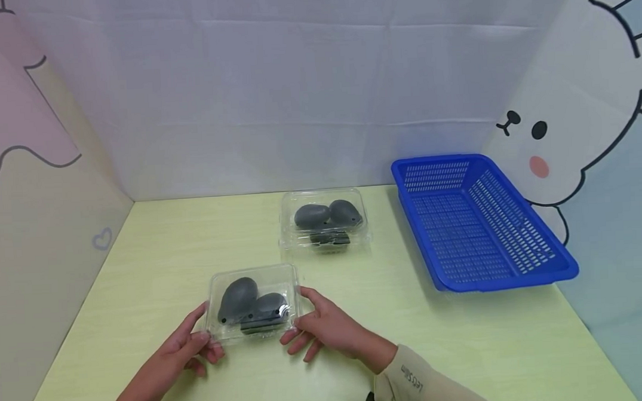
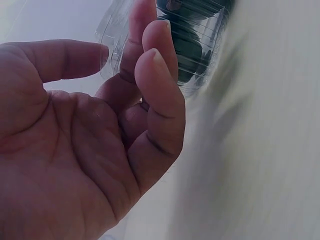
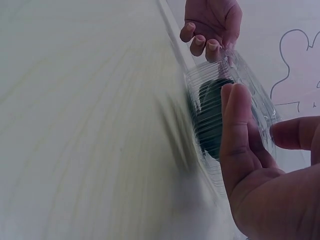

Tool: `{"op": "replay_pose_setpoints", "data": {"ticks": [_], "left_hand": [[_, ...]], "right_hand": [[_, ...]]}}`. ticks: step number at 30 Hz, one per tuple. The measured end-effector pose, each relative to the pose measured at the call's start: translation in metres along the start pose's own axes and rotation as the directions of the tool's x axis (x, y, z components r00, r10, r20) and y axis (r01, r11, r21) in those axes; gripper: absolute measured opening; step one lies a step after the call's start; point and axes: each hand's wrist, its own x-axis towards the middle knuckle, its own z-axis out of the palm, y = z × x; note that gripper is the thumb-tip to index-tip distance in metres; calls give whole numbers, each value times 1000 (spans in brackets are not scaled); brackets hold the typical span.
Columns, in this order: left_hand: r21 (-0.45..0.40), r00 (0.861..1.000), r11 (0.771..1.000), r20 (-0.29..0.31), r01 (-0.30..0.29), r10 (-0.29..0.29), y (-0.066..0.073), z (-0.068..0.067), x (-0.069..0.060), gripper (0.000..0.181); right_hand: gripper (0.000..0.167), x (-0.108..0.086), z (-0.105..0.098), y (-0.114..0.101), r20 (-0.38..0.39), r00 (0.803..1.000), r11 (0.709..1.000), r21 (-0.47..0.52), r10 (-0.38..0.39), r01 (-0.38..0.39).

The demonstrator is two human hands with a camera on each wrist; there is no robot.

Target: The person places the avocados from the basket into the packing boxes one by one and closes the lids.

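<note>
A clear plastic clamshell box (image 1: 227, 336) with dark grey, rounded, egg-like objects (image 1: 239, 297) and a dark flat piece inside is held between both hands, just off the tabletop. My left hand (image 1: 174, 353) pinches its left side between thumb and fingers. On the right side, my right hand (image 1: 332, 325) grips the edge the same way. From the left wrist, the ridged underside of the box (image 2: 187, 45) shows past the curled fingers. In the right wrist view the box (image 3: 210, 120) stretches between the two hands, and its contents look dark green.
A second clear box (image 1: 296, 243) with similar dark rounded objects stands farther back on the pale yellow table (image 1: 167, 243). At the right lies a blue plastic basket (image 1: 436, 243) with slotted walls. Cloth walls (image 1: 295, 94) enclose the back and sides.
</note>
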Motion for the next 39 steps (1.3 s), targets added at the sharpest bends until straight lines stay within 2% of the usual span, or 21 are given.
{"op": "replay_pose_setpoints", "data": {"ticks": [7, 14, 19, 23, 27, 33, 39], "left_hand": [[27, 1000, 999, -11, -17, 17, 2, 5, -3, 75], [37, 1000, 999, 0, 2, -2, 5, 6, -3, 75], [13, 999, 999, 11, 32, -32, 8, 5, -2, 75], [-11, 995, 995, -5, 99, -100, 11, 6, -1, 73], [-16, 991, 991, -19, 132, -132, 13, 7, 0, 72], [-18, 991, 991, -25, 134, -134, 13, 7, 0, 76], [-5, 993, 994, -27, 111, -111, 12, 7, 1, 75]], "right_hand": [[69, 1, -2, 0, -1, 1000, 1000, 7, 5, -5], [68, 2, -1, -1, 0, 1000, 1000, 1, 7, -7], [68, 2, -1, -1, -6, 1000, 1000, -7, 9, -9], [68, 2, -1, 0, -3, 1000, 1000, -6, 7, -7], [68, 3, -1, 1, -5, 1000, 1000, 0, 8, -8], [70, 2, -2, 0, 8, 1000, 1000, -6, 13, -13], [70, 3, -2, 1, 5, 1000, 1000, -4, 14, -14]]}}
